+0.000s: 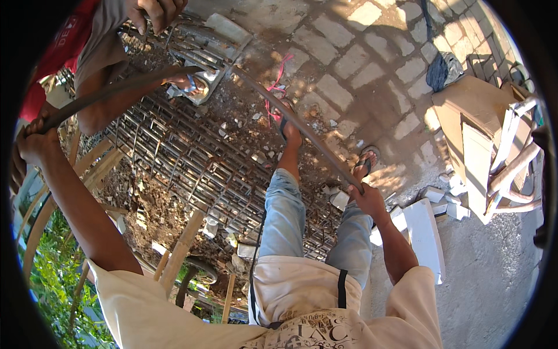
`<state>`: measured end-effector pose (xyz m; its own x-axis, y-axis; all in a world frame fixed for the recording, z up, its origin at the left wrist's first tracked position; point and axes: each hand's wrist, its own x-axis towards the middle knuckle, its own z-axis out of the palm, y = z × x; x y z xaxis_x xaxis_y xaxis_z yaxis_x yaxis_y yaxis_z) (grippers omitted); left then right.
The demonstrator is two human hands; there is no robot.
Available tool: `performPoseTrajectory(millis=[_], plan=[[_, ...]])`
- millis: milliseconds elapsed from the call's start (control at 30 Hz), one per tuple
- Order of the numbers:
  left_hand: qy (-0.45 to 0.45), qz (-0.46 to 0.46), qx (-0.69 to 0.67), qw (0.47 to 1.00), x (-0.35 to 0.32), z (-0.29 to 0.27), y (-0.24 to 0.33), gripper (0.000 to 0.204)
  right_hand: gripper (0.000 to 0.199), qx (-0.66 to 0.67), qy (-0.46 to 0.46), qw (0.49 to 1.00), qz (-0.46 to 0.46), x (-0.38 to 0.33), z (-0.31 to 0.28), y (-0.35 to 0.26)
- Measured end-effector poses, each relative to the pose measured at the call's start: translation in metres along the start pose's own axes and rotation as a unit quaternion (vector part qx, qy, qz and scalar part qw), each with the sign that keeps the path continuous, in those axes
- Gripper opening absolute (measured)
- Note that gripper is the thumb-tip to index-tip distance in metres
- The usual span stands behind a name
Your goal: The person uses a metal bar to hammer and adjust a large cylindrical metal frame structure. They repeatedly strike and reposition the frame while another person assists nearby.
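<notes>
My left hand (38,145), raised at the far left, is closed round the end of a thick dark bar (116,90). That bar runs toward the co-worker's sandalled foot (195,84). Lower and to the right, my right hand (369,202) grips the near end of a long brown metal pipe (290,119), which slants up and left. The far ends of bar and pipe come close together beside that foot; whether they join there I cannot tell. Under them lies a rusty steel rebar mesh (192,154).
A co-worker's hand (156,13) hangs at the top left. Pink cord (280,81) lies near my feet. Cardboard (474,113), branches (514,168) and a white panel (423,235) stand at the right. Wooden planks (181,250) and rubble edge the mesh; paving blocks (366,75) extend beyond.
</notes>
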<state>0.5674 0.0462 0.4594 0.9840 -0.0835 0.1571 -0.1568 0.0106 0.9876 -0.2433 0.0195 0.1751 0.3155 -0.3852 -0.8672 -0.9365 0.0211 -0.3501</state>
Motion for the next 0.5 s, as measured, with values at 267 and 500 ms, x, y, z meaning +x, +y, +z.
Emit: performPoseTrajectory(millis=[267, 500], plan=[[-0.021, 0.025, -0.043, 0.999, -0.055, 0.030, 0.008, 0.023, 0.053, -0.006, 0.011, 1.000, -0.022, 0.001, 0.012, 0.011], [0.004, 0.089, 0.038, 0.995, -0.034, 0.005, 0.002, 0.025, 0.056, 0.130, -0.074, 0.989, -0.012, 0.002, 0.006, 0.013]])
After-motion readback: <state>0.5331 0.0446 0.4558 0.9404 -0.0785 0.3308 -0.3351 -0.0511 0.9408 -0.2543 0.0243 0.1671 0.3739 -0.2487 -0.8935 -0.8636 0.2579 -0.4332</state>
